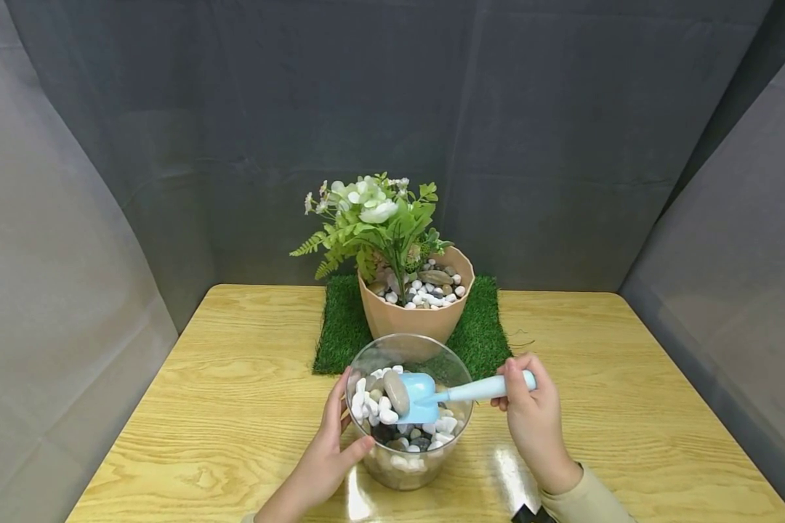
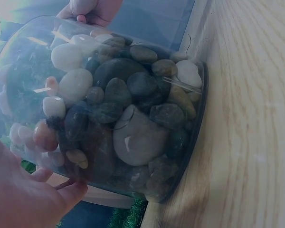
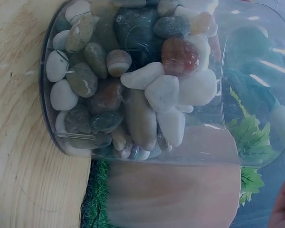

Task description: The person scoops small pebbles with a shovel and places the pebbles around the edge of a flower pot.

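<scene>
A clear round container (image 1: 411, 476) of pebbles stands at the front of the table. In the head view my left hand (image 1: 323, 449) holds its left side, with the thumb near the front rim and the fingers along the wall. That hand (image 2: 26, 190) lies against the clear wall in the left wrist view. My right hand (image 1: 535, 421) grips the pale blue handle of a small shovel (image 1: 420, 398). Its blade is inside the container's mouth, with a large grey-brown stone (image 1: 396, 392) at its tip. White pebbles (image 1: 369, 407) lie beside the blade. Dark stones (image 2: 118, 76) show through the wall.
Behind the container stands a peach flowerpot (image 1: 408, 319) with pebbles and an artificial plant (image 1: 382, 218) with white flowers. The pot rests on a green turf mat (image 1: 340, 341). Grey cloth (image 1: 301, 109) surrounds the wooden table (image 1: 235, 378) at the back and sides.
</scene>
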The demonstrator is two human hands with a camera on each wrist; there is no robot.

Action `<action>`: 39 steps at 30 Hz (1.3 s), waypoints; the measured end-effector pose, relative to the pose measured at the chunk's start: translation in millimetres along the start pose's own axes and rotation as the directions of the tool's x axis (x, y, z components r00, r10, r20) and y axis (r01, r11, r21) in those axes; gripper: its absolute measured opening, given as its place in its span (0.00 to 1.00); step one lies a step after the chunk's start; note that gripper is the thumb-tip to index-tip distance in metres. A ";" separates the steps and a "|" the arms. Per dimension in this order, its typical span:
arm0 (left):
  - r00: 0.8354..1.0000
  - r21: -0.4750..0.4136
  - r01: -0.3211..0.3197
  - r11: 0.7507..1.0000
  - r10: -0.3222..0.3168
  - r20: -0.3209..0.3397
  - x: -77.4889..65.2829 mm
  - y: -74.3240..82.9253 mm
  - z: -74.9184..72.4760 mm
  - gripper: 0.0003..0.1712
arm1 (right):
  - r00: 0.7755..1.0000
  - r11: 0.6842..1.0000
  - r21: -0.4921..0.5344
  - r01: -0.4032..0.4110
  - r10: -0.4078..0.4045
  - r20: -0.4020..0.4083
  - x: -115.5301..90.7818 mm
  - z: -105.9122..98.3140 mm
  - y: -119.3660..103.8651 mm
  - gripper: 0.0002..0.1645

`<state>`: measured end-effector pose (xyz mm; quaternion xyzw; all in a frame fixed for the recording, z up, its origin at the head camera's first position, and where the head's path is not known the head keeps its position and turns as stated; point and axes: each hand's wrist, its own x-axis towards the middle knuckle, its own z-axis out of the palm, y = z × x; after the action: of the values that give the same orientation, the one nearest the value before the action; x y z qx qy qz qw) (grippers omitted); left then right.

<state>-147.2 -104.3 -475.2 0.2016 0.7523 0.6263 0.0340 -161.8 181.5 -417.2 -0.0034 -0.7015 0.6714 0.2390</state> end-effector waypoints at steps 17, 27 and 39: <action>1.000 0.011 0.011 1.000 -0.011 0.007 0.1 -0.9 -0.3 0.55 | 0.999 1.000 0.005 0.007 -0.007 -0.045 13.5 -2.3 -12.8 0.17; 1.000 0.027 0.010 1.000 -0.010 -0.007 -0.1 0.7 0.0 0.55 | 0.993 0.994 0.070 0.078 -0.071 -0.090 31.6 -2.0 -25.4 0.17; 1.000 0.020 0.007 1.000 -0.007 -0.011 -0.2 1.2 0.5 0.56 | 0.984 0.985 0.078 0.157 -0.149 -0.097 64.7 7.1 -44.0 0.17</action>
<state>-146.5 -103.7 -474.2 0.1957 0.7594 0.6198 0.0301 -207.6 191.6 -354.1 0.0301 -0.6587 0.6796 0.3216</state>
